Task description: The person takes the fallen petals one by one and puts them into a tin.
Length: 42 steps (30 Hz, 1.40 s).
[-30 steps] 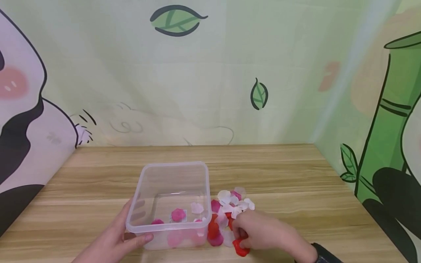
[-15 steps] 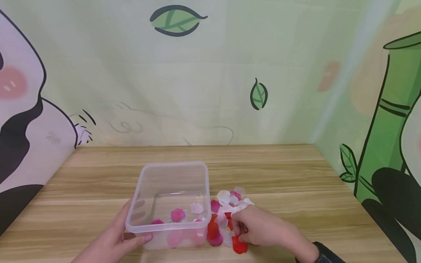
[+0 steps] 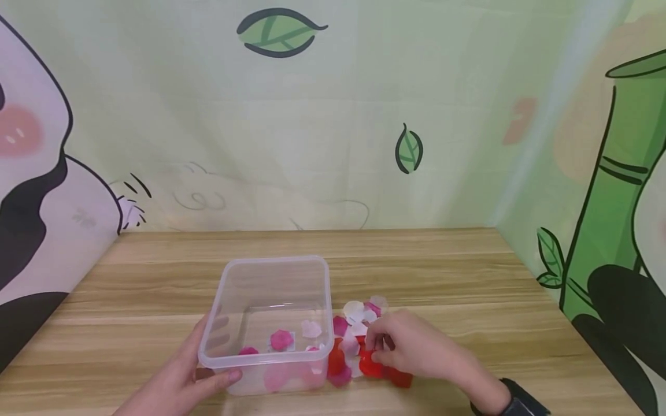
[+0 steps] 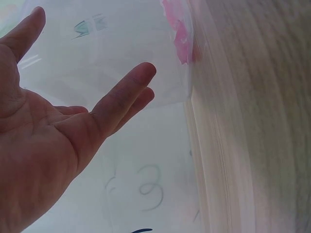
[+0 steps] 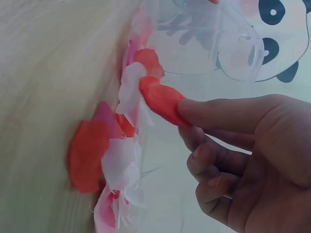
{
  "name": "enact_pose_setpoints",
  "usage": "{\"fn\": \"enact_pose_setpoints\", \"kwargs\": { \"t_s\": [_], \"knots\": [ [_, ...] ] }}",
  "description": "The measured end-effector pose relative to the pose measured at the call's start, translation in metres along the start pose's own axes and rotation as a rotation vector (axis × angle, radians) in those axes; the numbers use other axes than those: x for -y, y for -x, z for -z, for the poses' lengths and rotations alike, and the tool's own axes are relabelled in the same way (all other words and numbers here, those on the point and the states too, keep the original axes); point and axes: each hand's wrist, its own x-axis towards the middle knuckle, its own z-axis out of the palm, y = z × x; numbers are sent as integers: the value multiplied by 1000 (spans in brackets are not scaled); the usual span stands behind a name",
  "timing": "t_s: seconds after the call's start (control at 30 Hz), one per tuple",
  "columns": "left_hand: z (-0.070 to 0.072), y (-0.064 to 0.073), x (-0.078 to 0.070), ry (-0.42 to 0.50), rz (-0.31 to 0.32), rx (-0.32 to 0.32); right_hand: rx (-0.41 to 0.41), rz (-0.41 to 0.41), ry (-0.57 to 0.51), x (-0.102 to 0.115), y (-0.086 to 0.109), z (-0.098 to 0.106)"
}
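Moved since the earlier frame: the right hand (image 3: 416, 346), slightly farther from the box (image 3: 262, 361); the red petal (image 3: 368, 367) at its fingertips shows farther up, and another red petal (image 3: 401, 379) comes into sight. Unmoved: box and left hand (image 3: 179, 370).

Left hand, at the box's left: fingers extended along the wall, thumb against the near side; steadying, apparently.

Box: clear plastic, lidless, on the tabletop (image 3: 156, 289); pink petals (image 3: 281, 340) inside.

Petal heap (image 3: 354, 312), just right of the box: white, pink, red, overlapping.

Red petal, first: right of the box, raised above the tabletop; contact with the heap cannot be told.

Right hand, farther right of the box: thumb and forefinger pinching the first petal, remaining fingers curled.

Red petal, second: right of the box, on the tabletop, partly beneath that hand.

Handling, as judged: pinch lightly, check for clinging layers, and keep the box braced.
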Motion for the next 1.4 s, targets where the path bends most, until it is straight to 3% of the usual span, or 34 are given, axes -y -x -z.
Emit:
{"fn": "enact_pose_setpoints", "kwargs": {
  "t_s": [0.2,0.37,0.57,0.77,0.93,1.13,1.4],
  "knots": [
    [1,0,-1,9,16,11,-61,-15,-8,4,-2,3],
    [1,0,-1,8,26,12,-155,24,-22,6,-3,3],
    [1,0,-2,5,26,13,-305,102,-27,6,-6,1],
    [3,-1,-3,19,78,27,-477,180,-54,8,-8,0],
    [3,0,-2,24,60,23,-594,275,-77,13,-11,1],
    [3,0,-1,22,42,25,-664,349,-110,23,-14,1],
    [4,-2,-2,41,82,44,-652,349,-150,35,-21,-2]
  ]
}}
